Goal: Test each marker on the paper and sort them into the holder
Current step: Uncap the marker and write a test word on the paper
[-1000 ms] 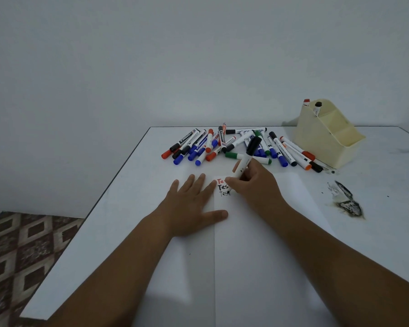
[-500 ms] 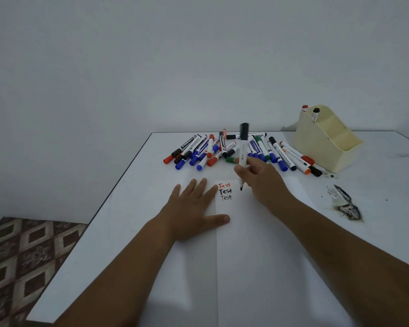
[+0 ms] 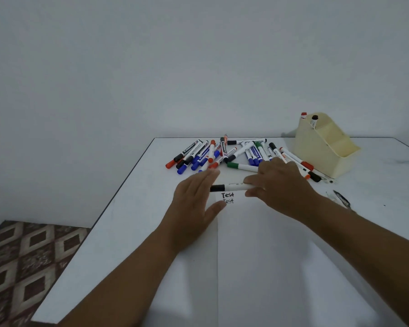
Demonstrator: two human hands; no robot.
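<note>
My right hand point(image 3: 281, 187) hides the marker's point(image 3: 232, 187) right end, my blurred left hand point(image 3: 196, 197) its cap tip; its print is unreadably small.

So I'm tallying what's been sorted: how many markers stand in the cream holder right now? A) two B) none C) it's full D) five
A: only two marker tops poke out of the holder, both at its tall back end, a red-capped marker and a black-capped marker; the lower compartments look empty.
</note>
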